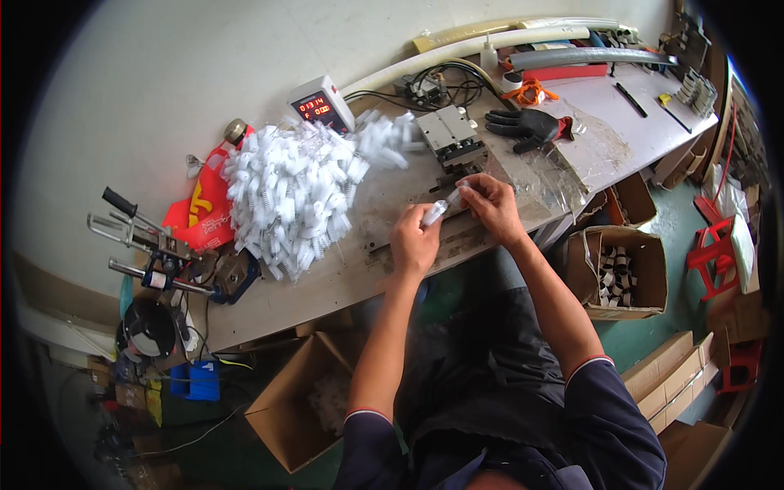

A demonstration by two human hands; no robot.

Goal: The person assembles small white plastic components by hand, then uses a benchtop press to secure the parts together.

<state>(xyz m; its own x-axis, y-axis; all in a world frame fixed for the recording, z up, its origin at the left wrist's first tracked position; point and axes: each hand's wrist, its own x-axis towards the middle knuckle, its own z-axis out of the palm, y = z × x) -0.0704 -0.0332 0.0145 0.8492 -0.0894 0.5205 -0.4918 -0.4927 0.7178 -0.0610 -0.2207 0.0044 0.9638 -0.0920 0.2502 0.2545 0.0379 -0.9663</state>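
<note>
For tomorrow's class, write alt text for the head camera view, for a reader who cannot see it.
Seen from above, a person's left hand and right hand together hold a small clear tube-like part over a worn workbench. A heap of small white plastic parts lies to the left, a black glove farther back, and open cardboard boxes on the floor.

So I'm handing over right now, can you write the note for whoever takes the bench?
Left hand: holds a small white tube part.
Right hand: fingers on the same part's far end, just before the metal fixture.
Things: big heap of white parts on the bench's left; counter box behind it; black glove lies unused.
Done: cannot tell how many.
Left: the heap looks large.
</note>
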